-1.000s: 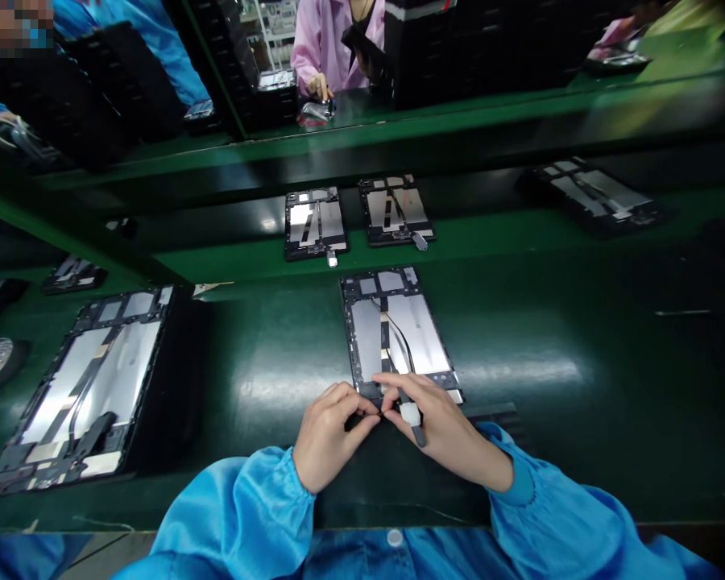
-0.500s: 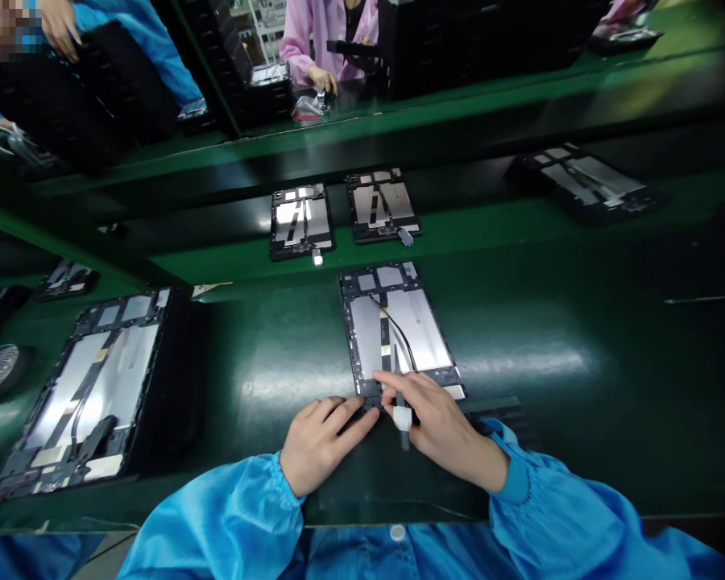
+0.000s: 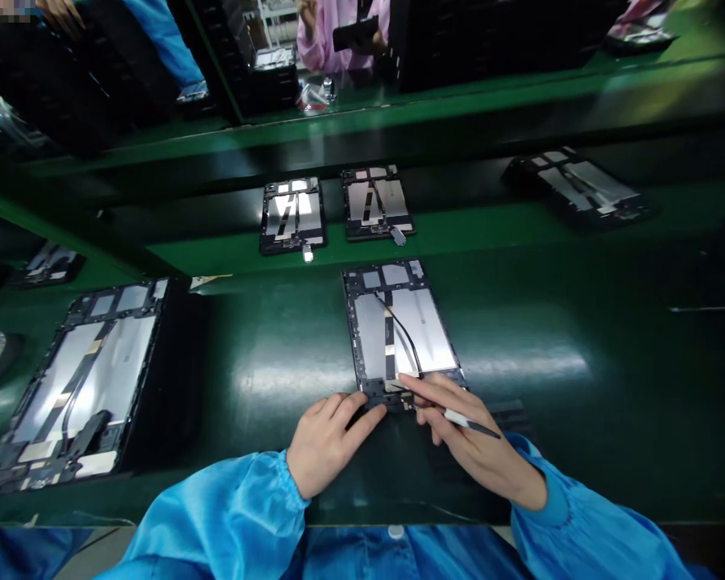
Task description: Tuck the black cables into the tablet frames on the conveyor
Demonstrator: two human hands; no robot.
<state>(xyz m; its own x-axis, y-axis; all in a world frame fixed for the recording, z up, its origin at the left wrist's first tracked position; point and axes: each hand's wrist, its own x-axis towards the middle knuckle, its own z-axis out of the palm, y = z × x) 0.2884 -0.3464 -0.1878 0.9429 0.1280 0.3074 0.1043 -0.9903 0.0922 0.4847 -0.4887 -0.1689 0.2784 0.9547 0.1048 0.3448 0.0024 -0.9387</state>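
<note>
Now, with a spare tablet (image 3: 78,387) lying open far to our left on the green bench (image 3: 580,362), we are resting our left hand (image 3: 329,439) with its fingers stretched loosely out, gripping nothing, fingertips pressing on the near left corner of the middle tablet (image 3: 399,330), which is lying opened straight ahead of us. Just right of that, we are pinching a thin tool (image 3: 465,420) in our right hand (image 3: 477,451), fingers closed round it, its front end hiding under them at the tablet's near edge.
</note>
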